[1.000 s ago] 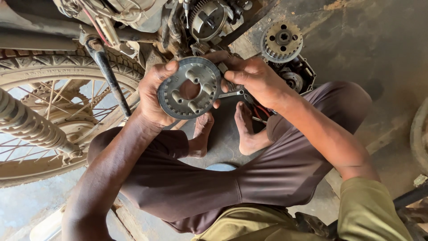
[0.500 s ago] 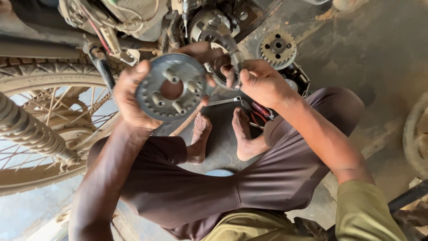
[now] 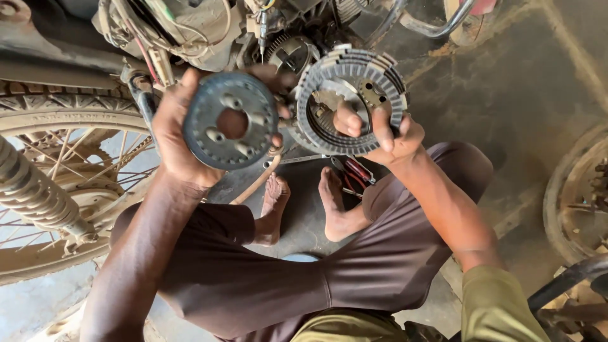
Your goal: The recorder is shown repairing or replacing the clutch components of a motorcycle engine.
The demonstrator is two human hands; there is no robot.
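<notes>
My left hand [image 3: 174, 136] holds a dark round metal plate [image 3: 231, 120] with a centre hole and several raised studs, lifted in front of the motorcycle engine [image 3: 209, 28]. My right hand [image 3: 383, 136] grips a toothed ring-shaped stack of clutch discs [image 3: 351, 98], thumb inside the ring and fingers around its outer edge. The two parts are side by side, a small gap between them. My bare feet [image 3: 304, 206] rest on the ground below.
A spoked motorcycle wheel with a tyre [image 3: 60, 120] and a shock spring [image 3: 35, 193] are at the left. Red-handled pliers [image 3: 354, 171] lie by my right foot. Another wheel [image 3: 573, 196] stands at the right, on dusty concrete.
Both hands have risen toward the engine. My right hand has picked up the toothed clutch disc stack, and my left hand alone now holds the round plate.
</notes>
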